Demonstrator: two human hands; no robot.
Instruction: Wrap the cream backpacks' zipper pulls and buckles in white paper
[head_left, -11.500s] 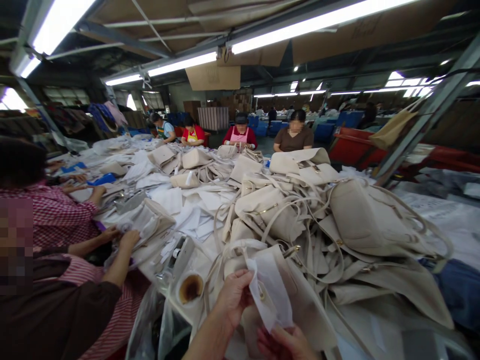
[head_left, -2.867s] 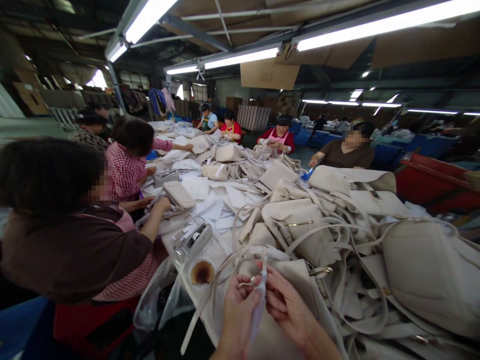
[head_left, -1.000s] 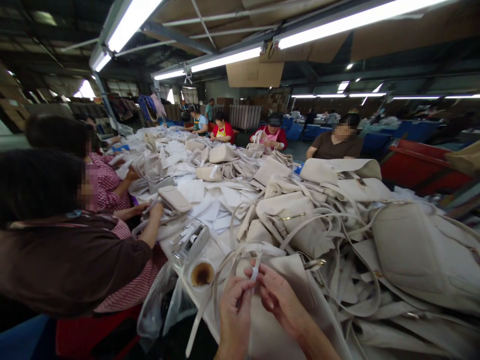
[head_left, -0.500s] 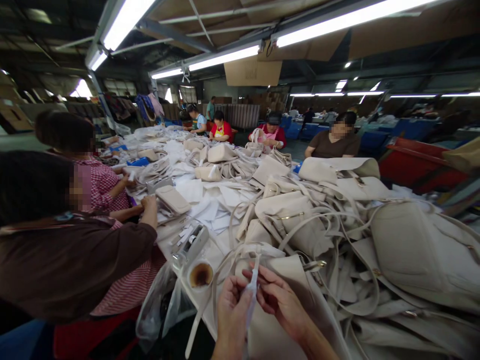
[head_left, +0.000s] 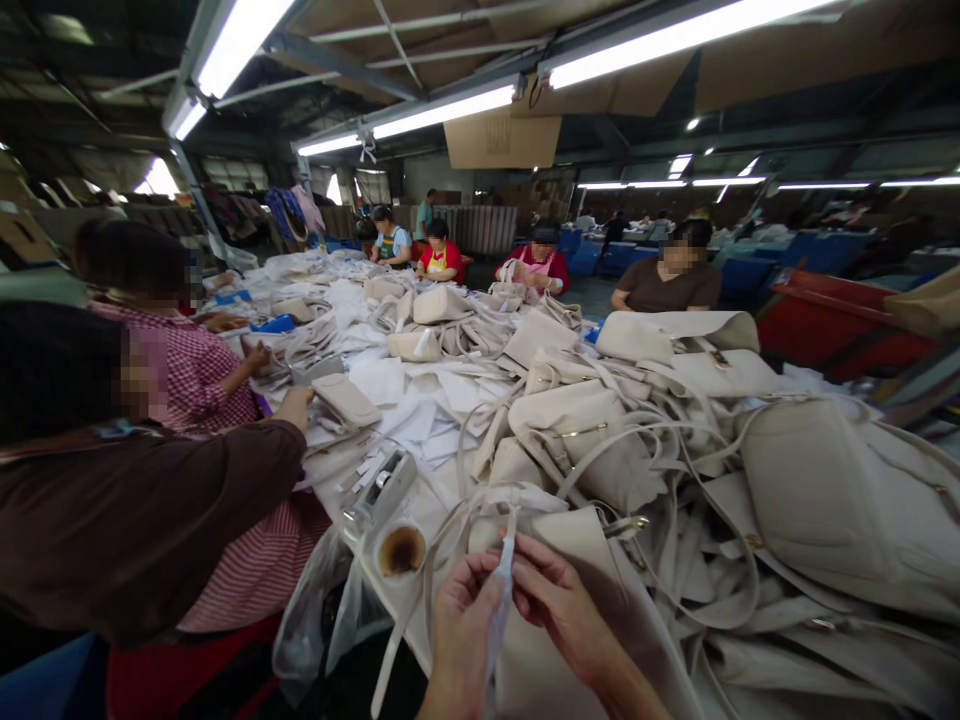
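My left hand (head_left: 463, 612) is closed, its thumb pressing a white, thin wrapping strip (head_left: 505, 572) against the fingers. The strip lies lengthwise along a narrow beige bag strap (head_left: 512, 520), which rises above my fingertips. From the other side, my right hand (head_left: 559, 608) pinches the same wrapped strap between thumb and fingers. Under both hands sits a beige handbag (head_left: 581, 540) at the table's near edge. Its lower part is partly hidden by my forearms.
A dish of brown liquid (head_left: 401, 550) stands left of my hands, beside a metal tin (head_left: 381, 490). Beige bags (head_left: 832, 500) pile up on the right. White sheets (head_left: 424, 415) cover the middle. A co-worker's brown sleeve (head_left: 247, 490) reaches in from the left.
My right-hand fingers have drawn in closer around the wrapped strap. The nearest co-worker on the left has shifted slightly leftward, and the view has moved a little.
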